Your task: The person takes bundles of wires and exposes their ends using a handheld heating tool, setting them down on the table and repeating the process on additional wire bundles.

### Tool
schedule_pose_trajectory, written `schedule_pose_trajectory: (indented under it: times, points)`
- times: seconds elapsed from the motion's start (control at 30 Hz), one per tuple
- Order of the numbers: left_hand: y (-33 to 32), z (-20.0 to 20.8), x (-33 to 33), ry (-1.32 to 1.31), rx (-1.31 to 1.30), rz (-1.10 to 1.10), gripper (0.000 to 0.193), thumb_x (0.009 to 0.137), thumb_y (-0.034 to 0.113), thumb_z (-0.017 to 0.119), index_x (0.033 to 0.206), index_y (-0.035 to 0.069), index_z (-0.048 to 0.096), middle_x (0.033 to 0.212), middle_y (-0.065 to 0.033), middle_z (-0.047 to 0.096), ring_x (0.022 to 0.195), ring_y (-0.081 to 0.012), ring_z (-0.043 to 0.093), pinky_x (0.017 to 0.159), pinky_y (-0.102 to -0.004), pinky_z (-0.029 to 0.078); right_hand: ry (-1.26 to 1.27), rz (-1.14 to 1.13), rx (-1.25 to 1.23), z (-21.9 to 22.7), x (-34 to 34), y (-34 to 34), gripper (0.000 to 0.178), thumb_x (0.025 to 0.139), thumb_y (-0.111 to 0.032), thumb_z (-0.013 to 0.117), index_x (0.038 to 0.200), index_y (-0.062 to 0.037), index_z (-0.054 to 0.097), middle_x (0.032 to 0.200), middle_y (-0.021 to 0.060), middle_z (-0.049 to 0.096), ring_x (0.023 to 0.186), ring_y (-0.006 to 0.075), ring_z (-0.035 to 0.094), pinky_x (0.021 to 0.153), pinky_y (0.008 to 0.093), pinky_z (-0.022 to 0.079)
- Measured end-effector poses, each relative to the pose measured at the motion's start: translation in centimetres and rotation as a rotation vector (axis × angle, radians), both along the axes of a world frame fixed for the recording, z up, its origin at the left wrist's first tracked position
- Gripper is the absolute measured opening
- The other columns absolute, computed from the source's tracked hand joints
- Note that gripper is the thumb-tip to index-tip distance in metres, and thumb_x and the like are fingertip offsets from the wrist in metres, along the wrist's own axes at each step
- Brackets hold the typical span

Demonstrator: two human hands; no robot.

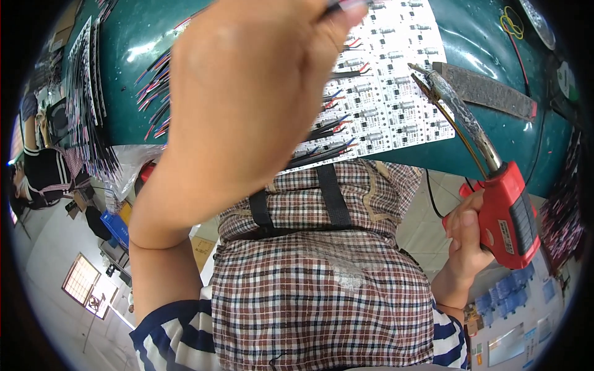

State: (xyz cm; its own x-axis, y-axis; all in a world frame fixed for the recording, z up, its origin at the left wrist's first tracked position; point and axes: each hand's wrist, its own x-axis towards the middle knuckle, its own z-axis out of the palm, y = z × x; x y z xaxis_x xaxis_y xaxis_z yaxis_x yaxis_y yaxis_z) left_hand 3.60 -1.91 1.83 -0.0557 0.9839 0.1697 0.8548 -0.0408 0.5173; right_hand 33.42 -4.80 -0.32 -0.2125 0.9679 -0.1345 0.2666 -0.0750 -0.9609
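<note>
My left hand [247, 80] reaches across the circuit board panel [396, 139], its back toward me and covering much of the panel's left part. Its fingertips are closed at the top edge of the head view, pinching what looks like a dark wire [334, 8]. In my right hand [465, 238] is a red soldering gun [510, 213], gripped by its handle. The gun's metal tip and thin solder guide point up-left over the panel's right side. Rows of small parts cover the white panel, and black wires with red and blue ends [334, 130] lie along it.
A dark grey bar [486, 91] lies right of the panel on the green table mat [489, 34]. More wired panels [86, 80] stand at the left. Bundled wires [566, 204] hang at the far right. A co-worker [46, 170] is at far left. A checked apron [322, 290] covers my lap.
</note>
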Motion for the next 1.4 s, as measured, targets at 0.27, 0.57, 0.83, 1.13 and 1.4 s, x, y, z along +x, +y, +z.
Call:
schedule_pose_trajectory:
  times: [0.27, 0.57, 0.83, 1.13, 1.4]
  points:
    - [-2.1, -1.8, 2.6, -0.202, -0.351, 0.021, 0.014, 0.087, 0.007, 0.067, 0.098, 0.001, 0.063, 0.069, -0.0092, 0.065, 0.06, -0.0214, 0.061, 0.059, -0.0292, 0.045, -0.015, -0.004, -0.085, 0.5, 0.1, -0.4, 0.014, 0.091, -0.006, 0.062, 0.094, 0.0044, 0.054, 0.06, 0.0015, 0.047, 0.04, 0.0052, 0.036, 0.041, 0.0215, 0.033]
    - [-2.2, -3.5, 2.3, -0.228, -0.292, 0.046, 0.018, 0.079, 0.007, 0.074, 0.09, 0.001, 0.06, 0.072, -0.0109, 0.068, 0.058, -0.0184, 0.059, 0.058, -0.0266, 0.044, -0.067, 0.064, -0.092, -0.5, 1.4, -1.0, 0.027, 0.087, -0.005, 0.068, 0.108, 0.0071, 0.059, 0.063, 0.0034, 0.053, 0.045, 0.0072, 0.044, 0.044, 0.0222, 0.036]
    - [-2.2, -3.7, 2.4, -0.203, -0.26, 0.057, 0.018, 0.077, 0.005, 0.075, 0.088, 0.001, 0.061, 0.07, -0.0104, 0.068, 0.057, -0.0177, 0.06, 0.058, -0.0259, 0.044, -0.11, 0.08, -0.08, -0.4, 0.6, -0.8, 0.026, 0.083, 0.003, 0.065, 0.109, 0.006, 0.058, 0.072, 0.0074, 0.056, 0.05, 0.009, 0.049, 0.044, 0.0221, 0.039]
    - [-2.2, -4.0, 2.3, -0.177, -0.256, 0.066, 0.018, 0.076, 0.004, 0.074, 0.087, 0.001, 0.06, 0.071, -0.0104, 0.069, 0.058, -0.0184, 0.062, 0.058, -0.0257, 0.045, -0.045, 0.097, -0.068, -1.0, 1.1, -0.8, 0.021, 0.086, -0.002, 0.068, 0.102, 0.0058, 0.057, 0.066, 0.0068, 0.054, 0.048, 0.0089, 0.047, 0.043, 0.0222, 0.037]
    - [-2.0, -4.0, 2.1, -0.203, -0.227, 0.05, 0.019, 0.08, 0.006, 0.076, 0.086, 0.0, 0.06, 0.067, -0.0095, 0.065, 0.055, -0.0147, 0.055, 0.055, -0.0258, 0.043, -0.113, 0.129, -0.031, -0.8, 1.2, -0.9, 0.025, 0.087, -0.003, 0.069, 0.108, 0.0068, 0.058, 0.068, 0.0064, 0.055, 0.049, 0.0087, 0.047, 0.044, 0.0226, 0.038]
